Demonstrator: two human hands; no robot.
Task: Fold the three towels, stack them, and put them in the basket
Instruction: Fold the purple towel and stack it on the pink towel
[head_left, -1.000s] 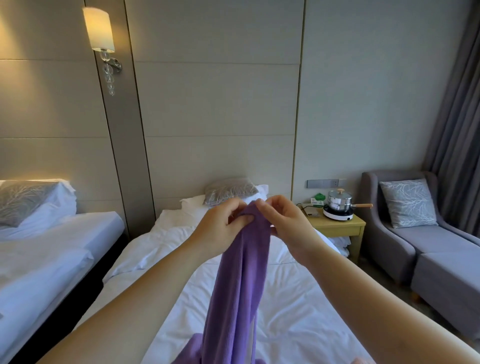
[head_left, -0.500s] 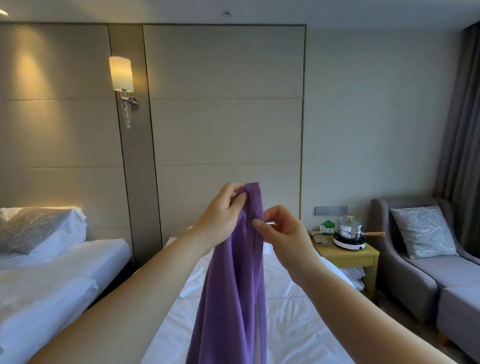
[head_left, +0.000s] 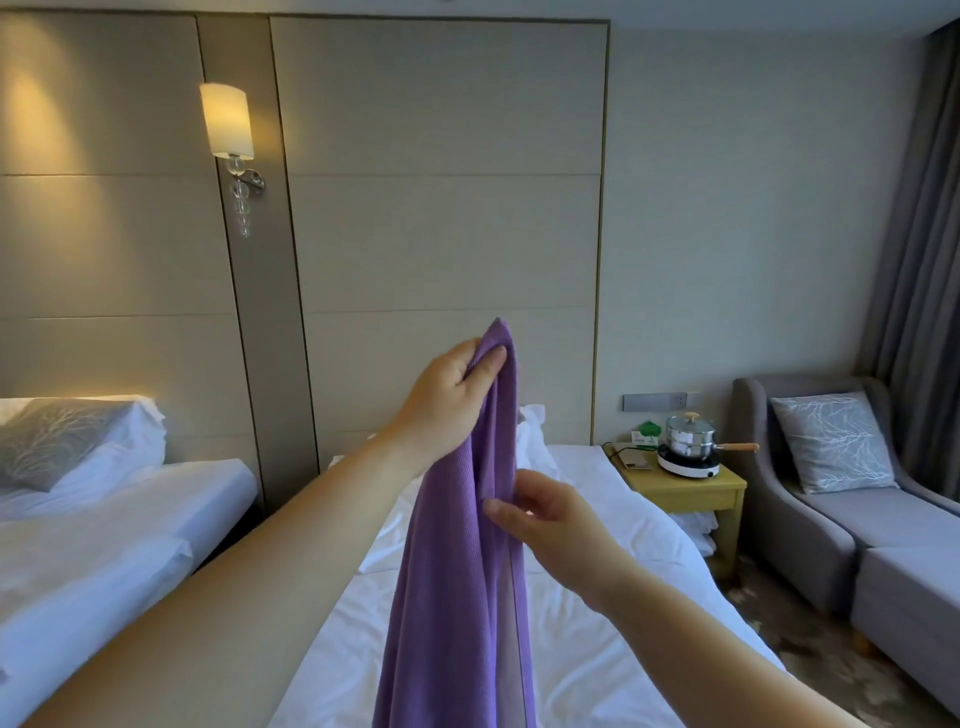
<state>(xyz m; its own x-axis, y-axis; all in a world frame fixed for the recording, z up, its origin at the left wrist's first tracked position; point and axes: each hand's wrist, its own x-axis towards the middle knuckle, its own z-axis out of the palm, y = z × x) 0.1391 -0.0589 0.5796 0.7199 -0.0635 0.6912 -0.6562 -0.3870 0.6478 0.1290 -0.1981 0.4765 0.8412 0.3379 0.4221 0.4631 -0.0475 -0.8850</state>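
Status: early stage. No towel is folded, no stack exists, and neither the basket nor the other two towels are in view, so their state cannot be told. One towel is in hand and is judged to be under preparation for its first fold.

Position of the work item: the purple towel (head_left: 457, 597) hangs in the air above the near end of the bed (head_left: 613, 649), at the centre of the view. Its lower end runs out of the bottom of the frame, so contact with the bed cannot be told.

Hand states:
- The left hand (head_left: 447, 400) is raised and clamped on the top corner of the towel, thumb in front, fingers curled behind.
- The right hand (head_left: 556, 525) sits lower and to the right, pinching the towel's right edge between thumb and fingers.

Condition of the work item: the cloth is gathered into a narrow vertical column with long lengthwise creases. The surface shows a fine ribbed weave. A straight hemmed edge runs down the right side.

Remaining: spread and fold this towel, fold two more, stack all three, place in the basket.
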